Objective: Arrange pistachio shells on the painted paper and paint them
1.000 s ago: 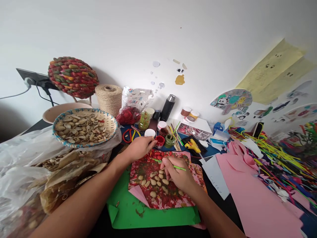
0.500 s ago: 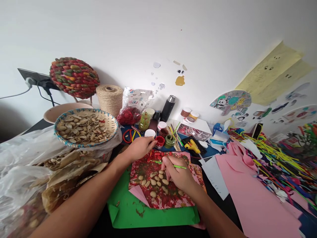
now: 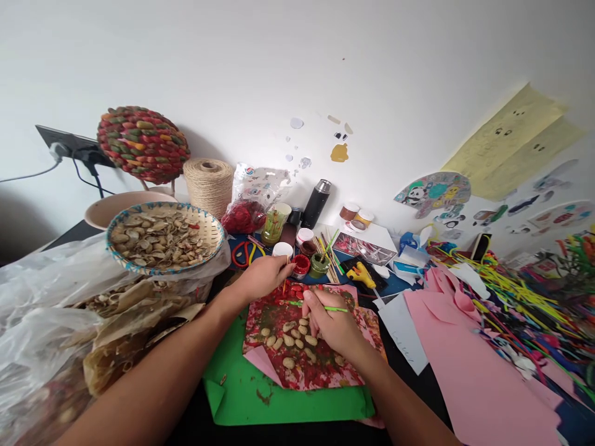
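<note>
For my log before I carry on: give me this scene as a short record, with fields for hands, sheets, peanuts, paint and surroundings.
left hand: pinches a thin stick, pointing down
right hand: holds a green stick
sheets: paint-smeared pink sheet over a green sheet
peanuts: plain peanuts mid-sheet; red peanuts at far edge
paint: open red jar and green jar beyond
left side: basket of peanut shells
</note>
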Demonstrator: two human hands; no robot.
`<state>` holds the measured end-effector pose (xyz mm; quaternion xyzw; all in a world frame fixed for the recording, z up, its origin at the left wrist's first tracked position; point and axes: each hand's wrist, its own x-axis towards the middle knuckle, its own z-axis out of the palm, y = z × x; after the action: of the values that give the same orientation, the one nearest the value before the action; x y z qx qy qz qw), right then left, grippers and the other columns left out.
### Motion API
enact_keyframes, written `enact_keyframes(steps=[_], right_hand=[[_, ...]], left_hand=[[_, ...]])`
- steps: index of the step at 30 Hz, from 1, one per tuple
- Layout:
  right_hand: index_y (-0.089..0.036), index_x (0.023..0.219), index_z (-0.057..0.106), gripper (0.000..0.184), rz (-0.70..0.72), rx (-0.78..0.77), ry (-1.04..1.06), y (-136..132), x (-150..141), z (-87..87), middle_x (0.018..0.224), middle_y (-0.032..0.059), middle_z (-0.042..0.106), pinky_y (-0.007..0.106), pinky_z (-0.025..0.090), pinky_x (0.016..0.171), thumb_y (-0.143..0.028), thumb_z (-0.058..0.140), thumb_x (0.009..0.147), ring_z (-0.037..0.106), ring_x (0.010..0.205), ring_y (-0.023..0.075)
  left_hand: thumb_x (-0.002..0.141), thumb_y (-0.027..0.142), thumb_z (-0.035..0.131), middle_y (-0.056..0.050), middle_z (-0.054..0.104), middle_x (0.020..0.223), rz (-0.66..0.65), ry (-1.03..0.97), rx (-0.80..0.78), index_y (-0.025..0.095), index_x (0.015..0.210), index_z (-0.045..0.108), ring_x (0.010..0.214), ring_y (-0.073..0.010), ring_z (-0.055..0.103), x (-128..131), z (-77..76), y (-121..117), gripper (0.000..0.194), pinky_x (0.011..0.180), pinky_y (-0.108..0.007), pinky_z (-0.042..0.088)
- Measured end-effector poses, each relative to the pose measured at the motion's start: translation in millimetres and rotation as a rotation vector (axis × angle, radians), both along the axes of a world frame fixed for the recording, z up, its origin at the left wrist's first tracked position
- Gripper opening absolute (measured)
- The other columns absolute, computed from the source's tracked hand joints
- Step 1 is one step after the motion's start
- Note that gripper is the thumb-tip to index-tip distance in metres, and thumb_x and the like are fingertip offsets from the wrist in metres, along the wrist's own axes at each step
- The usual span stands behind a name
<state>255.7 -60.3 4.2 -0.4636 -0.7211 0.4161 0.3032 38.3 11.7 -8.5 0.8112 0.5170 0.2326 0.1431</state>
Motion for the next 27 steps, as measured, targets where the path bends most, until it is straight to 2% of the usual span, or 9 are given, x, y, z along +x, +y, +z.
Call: enact_keyframes(steps=[5,12,17,22,27], right_hand=[[-0.022,0.076,0.061,0.059,-0.013,-0.029,0.032,-2.6,-0.9,-5.2,0.047,-0.0053,0.052,0.024,0.041,0.051,-0.066,0.043,0.11,0.056,0.042,0.0139],[-0.022,0.075,0.063,0.059,-0.04,0.007,0.033,-8.1,17.9,-9.3,0.046,-0.0045,0.054,0.024,0.041,0.048,-0.066,0.045,0.11,0.056,0.043,0.0138],[-0.022,0.077,0.064,0.058,-0.069,-0.013,0.068,-11.4,19.5,-13.6,0.048,-0.0042,0.055,0.024,0.045,0.05,-0.066,0.047,0.11,0.058,0.045,0.0144],[-0.022,0.077,0.063,0.058,-0.056,-0.011,0.094,-11.8,15.0,-17.5,0.047,-0.0049,0.054,0.024,0.044,0.05,-0.067,0.046,0.11,0.056,0.044,0.0136],[-0.022,0.077,0.062,0.058,-0.045,-0.011,0.088,-12.7,15.6,-16.2,0.047,-0.0057,0.052,0.024,0.044,0.052,-0.066,0.044,0.111,0.056,0.044,0.0133]], left_hand=[[0.11,0.044,0.042,-0.008,0.073,0.081,0.009,-0.007,0.002,0.02,0.089,0.065,0.073,-0.0225,0.067,0.3,-2.1,0.2,0.039,0.065,-0.03,0.04],[0.11,0.042,0.044,-0.01,0.074,0.083,-0.008,0.002,0.011,0.02,0.09,0.067,0.076,-0.0247,0.069,-0.6,-6.1,1.8,0.037,0.067,-0.032,0.041],[0.11,0.043,0.043,-0.007,0.073,0.081,-0.019,-0.011,0.012,0.021,0.088,0.065,0.074,-0.0223,0.067,-0.3,-2.6,-0.5,0.038,0.066,-0.031,0.039],[0.111,0.044,0.039,-0.005,0.073,0.083,-0.071,-0.15,0.016,0.021,0.089,0.065,0.073,-0.0201,0.065,5.0,3.9,-7.5,0.04,0.068,-0.029,0.041],[0.11,0.039,0.042,-0.007,0.077,0.092,-0.087,-0.095,0.01,0.021,0.097,0.069,0.079,-0.0222,0.069,10.4,4.3,-11.2,0.035,0.073,-0.03,0.044]])
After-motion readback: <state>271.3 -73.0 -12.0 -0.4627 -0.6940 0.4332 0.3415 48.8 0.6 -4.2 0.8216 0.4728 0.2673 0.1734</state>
